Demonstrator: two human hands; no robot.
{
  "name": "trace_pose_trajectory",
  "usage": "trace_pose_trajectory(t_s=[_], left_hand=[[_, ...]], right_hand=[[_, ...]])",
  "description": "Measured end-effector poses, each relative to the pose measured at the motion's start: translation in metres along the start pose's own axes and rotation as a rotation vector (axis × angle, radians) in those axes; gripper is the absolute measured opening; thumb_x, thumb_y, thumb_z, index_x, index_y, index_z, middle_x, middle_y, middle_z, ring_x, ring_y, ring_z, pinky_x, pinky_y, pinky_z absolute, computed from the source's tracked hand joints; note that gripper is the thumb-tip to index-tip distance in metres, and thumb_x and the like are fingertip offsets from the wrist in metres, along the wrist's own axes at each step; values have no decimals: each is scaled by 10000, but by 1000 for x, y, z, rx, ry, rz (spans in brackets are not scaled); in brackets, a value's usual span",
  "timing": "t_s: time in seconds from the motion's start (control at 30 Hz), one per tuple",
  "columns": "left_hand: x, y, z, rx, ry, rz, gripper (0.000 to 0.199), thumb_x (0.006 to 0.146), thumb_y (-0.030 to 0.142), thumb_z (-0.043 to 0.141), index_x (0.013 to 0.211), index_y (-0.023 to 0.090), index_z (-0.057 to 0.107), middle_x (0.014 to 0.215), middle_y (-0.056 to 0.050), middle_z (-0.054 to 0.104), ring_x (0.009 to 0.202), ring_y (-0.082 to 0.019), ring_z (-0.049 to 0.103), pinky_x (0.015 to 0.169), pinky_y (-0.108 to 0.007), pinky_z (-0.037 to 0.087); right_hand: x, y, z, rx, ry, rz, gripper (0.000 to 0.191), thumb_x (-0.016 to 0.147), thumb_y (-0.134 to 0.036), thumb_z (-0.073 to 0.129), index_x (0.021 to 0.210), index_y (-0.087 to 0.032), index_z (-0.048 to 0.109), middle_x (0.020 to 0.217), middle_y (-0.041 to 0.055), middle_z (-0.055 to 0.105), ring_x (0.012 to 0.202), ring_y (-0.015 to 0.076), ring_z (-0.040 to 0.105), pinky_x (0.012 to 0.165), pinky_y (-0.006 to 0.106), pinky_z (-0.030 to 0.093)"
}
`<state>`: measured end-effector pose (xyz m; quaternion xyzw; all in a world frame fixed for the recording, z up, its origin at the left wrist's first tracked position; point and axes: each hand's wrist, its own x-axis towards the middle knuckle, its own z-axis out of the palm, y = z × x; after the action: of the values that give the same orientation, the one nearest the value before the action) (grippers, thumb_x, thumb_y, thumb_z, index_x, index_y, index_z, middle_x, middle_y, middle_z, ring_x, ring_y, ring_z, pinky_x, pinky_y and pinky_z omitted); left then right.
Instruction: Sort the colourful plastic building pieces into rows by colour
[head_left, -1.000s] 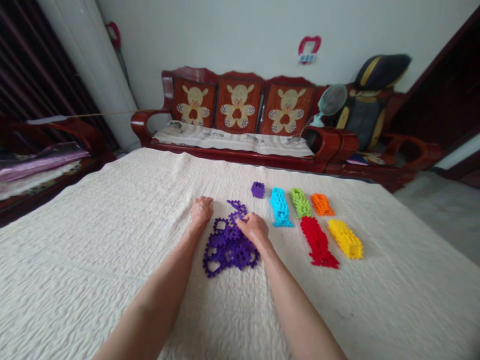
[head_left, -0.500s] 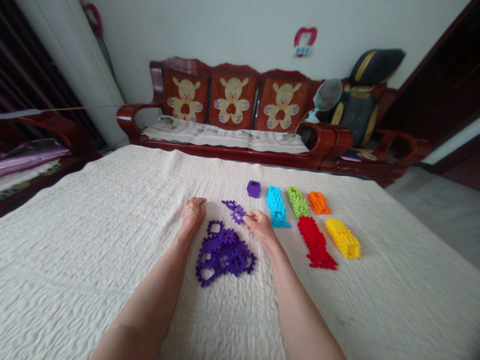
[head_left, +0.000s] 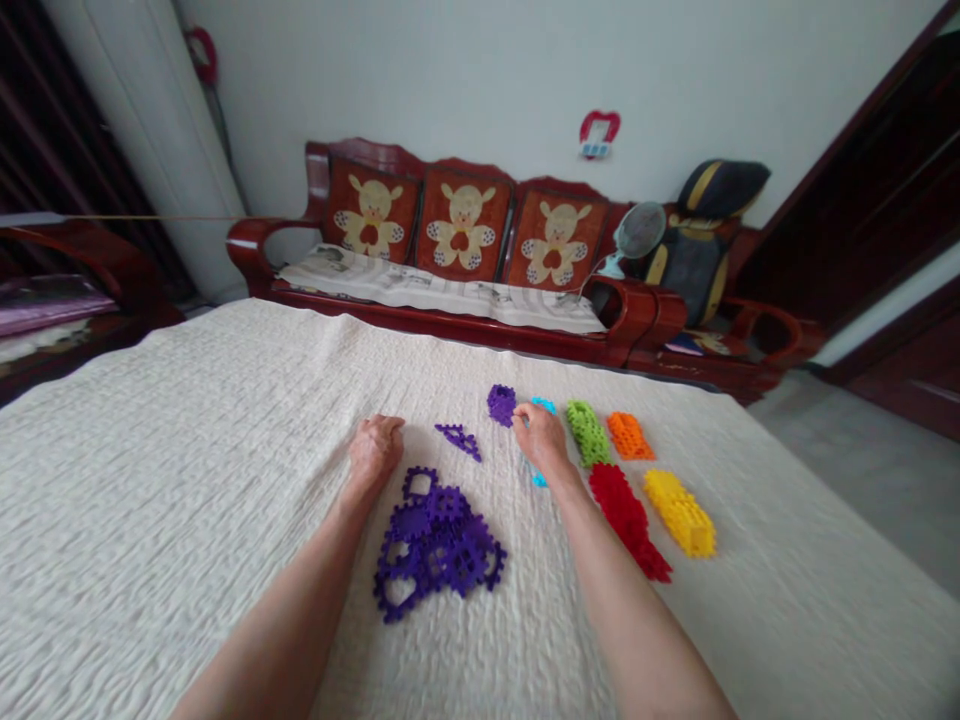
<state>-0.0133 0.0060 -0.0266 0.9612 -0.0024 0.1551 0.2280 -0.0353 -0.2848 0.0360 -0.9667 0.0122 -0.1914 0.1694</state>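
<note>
My right hand (head_left: 541,436) is at the small purple stack (head_left: 501,403), its thumb and fingertips pinched at the stack's right side on a purple toothed building piece. Part of the light blue stack (head_left: 541,404) is hidden behind this hand. My left hand (head_left: 376,448) rests on the cloth with its fingers curled and nothing seen in them. Between the hands lies a flat purple triangular piece (head_left: 459,440). Nearer to me is a loose heap of purple toothed pieces (head_left: 439,545), some with open centres.
Right of my right hand lie green (head_left: 588,432), orange (head_left: 630,437), red (head_left: 626,515) and yellow (head_left: 680,512) stacks of pieces. A cream quilted cloth (head_left: 225,480) covers the table. Beyond its far edge stands a wooden sofa (head_left: 442,325) with bear cushions.
My right hand has moved away from me with a purple square piece, from beside the triangular piece to the small purple stack. My left hand stays on the cloth. The view has tilted up slightly.
</note>
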Motion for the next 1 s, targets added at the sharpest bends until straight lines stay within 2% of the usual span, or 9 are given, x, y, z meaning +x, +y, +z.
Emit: trace_pose_trajectory(t_s=[0.1, 0.4, 0.5, 0.63, 0.83, 0.9, 1.0], left_hand=[[0, 1, 0, 4, -13, -18, 343, 898, 223, 434, 1033, 241, 750, 1072, -60, 709, 1009, -259, 595, 799, -343, 503], [0, 1, 0, 6, 0, -11, 330, 892, 218, 449, 1036, 235, 746, 1083, -65, 704, 1014, -248, 597, 802, -324, 495], [0, 2, -2, 7, -14, -10, 340, 891, 211, 445, 1043, 230, 749, 1082, -66, 710, 1029, -251, 599, 812, -327, 495], [0, 5, -5, 0, -31, -23, 341, 892, 211, 447, 1053, 221, 748, 1091, -76, 708, 1040, -256, 596, 836, -338, 500], [-1, 9, -10, 15, -75, -51, 367, 902, 216, 422, 1084, 243, 739, 1140, -50, 700, 1074, -220, 590, 888, -290, 485], [0, 9, -11, 16, -74, -65, 374, 902, 208, 419, 1089, 245, 740, 1125, -46, 709, 1077, -211, 601, 905, -275, 479], [5, 6, -11, -18, -61, -106, 378, 904, 204, 417, 1091, 234, 744, 1113, -49, 722, 1063, -208, 633, 929, -285, 483]], right_hand=[[9, 3, 3, -86, 8, -56, 197, 875, -205, 525, 906, -195, 719, 992, 93, 706, 969, 212, 621, 870, 288, 422], [23, 6, 12, -146, -19, -18, 214, 897, -230, 525, 902, -210, 738, 1012, 91, 692, 934, 218, 612, 827, 303, 418], [25, 7, 14, -131, 1, -7, 221, 896, -233, 528, 955, -204, 739, 1048, 100, 685, 948, 226, 608, 848, 317, 418], [25, 10, 16, -60, 103, -17, 254, 862, -211, 557, 1064, -179, 707, 1103, 114, 666, 986, 238, 594, 888, 331, 422], [10, 7, 24, 124, 219, -140, 182, 833, -191, 529, 908, -180, 695, 934, 97, 667, 915, 225, 601, 877, 340, 448], [-1, -2, 28, 226, 197, -199, 179, 837, -189, 517, 889, -183, 688, 900, 80, 664, 874, 203, 611, 850, 318, 459], [-22, -21, 33, 381, 75, -256, 162, 840, -190, 521, 854, -191, 682, 854, 46, 661, 752, 156, 609, 747, 269, 471]])
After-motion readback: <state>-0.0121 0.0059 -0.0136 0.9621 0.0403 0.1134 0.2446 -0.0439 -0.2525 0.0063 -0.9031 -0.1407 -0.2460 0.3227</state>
